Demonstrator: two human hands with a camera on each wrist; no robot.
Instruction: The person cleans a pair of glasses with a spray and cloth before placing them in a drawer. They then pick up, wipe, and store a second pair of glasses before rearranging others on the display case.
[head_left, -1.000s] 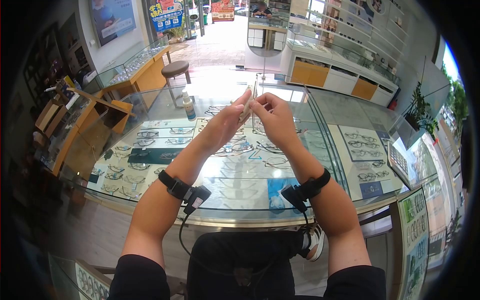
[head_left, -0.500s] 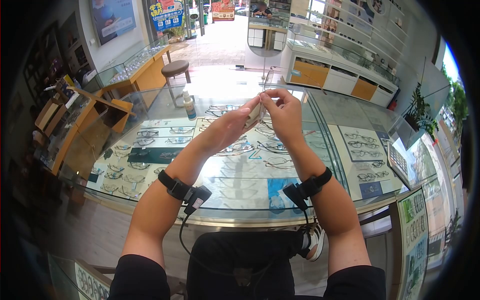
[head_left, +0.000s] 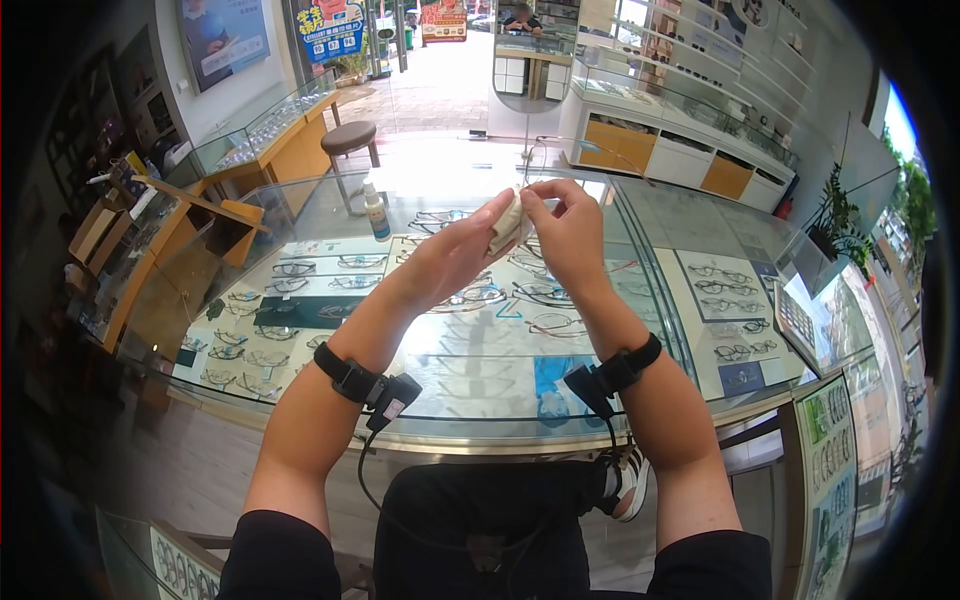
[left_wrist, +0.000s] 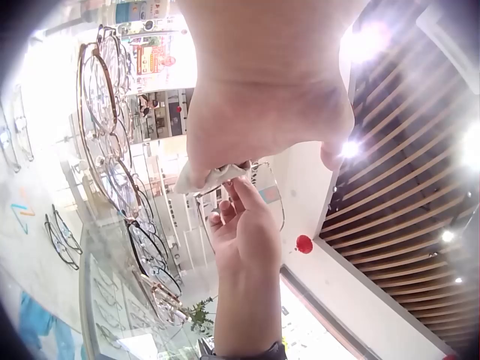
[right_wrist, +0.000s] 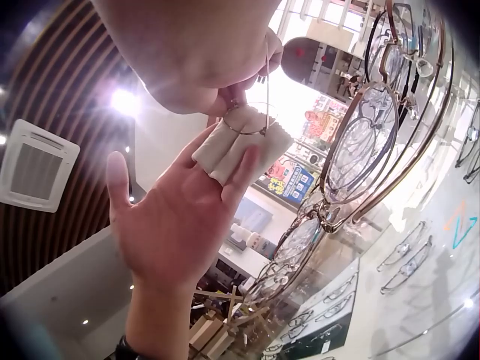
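Note:
Both hands are raised over the glass counter, around one pair of thin-rimmed eyeglasses (left_wrist: 268,196). My left hand (head_left: 448,256) pinches a cream cleaning cloth (right_wrist: 225,154) between its fingers, folded against one lens. In the right wrist view its palm faces the camera and its thumb stands away from the cloth. My right hand (head_left: 568,236) pinches the eyeglasses by the frame, thumb and index finger right at the cloth. The other lens and a temple extend beyond the right hand, toward the back right. The cloth hides part of the wiped lens.
Under the glass top (head_left: 470,385) lie several rows of eyeglasses. A white spray bottle (head_left: 376,211) stands left of the hands. More frames lie on the counter just below them. A calculator (head_left: 795,318) is at the right, a round stool (head_left: 350,139) behind the counter.
The eyeglasses have swung from upright between the hands to pointing back and right. My right hand has shifted slightly right, and the cloth now bunches higher around the lens.

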